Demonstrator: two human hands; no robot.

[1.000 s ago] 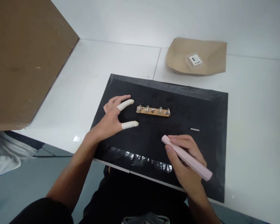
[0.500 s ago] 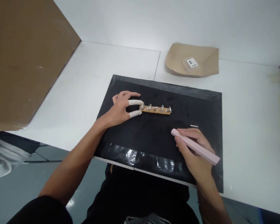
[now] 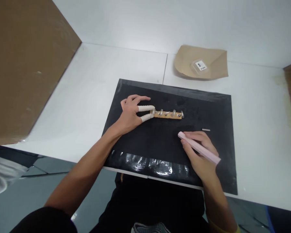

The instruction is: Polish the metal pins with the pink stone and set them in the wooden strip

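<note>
My left hand [image 3: 134,113] pinches the left end of a narrow tan strip [image 3: 169,115] between thumb and index finger, both wrapped in white finger cots. Along the strip sit several small clear and metallic pieces, too small to name. The strip lies on a black mat [image 3: 140,139]. In my right hand [image 3: 203,158] is a pale pink faceted bar [image 3: 201,148], gripped like a pen, its rounded tip pointing up and left, apart from the strip. Just beyond the right fingers a short thin silver rod [image 3: 206,129] rests on the mat.
A brown paper tray [image 3: 215,61] at the back holds a small clear case [image 3: 200,66] with a white label. Brown board [image 3: 31,64] stands along the left side, and a white wall rises behind the white table [image 3: 99,64]. Pale cloth [image 3: 5,174] shows at lower left.
The view has shifted slightly, so the mat and strip appear a bit further right. The pink bar's tip sits slightly nearer the strip; both hands keep their holds.
</note>
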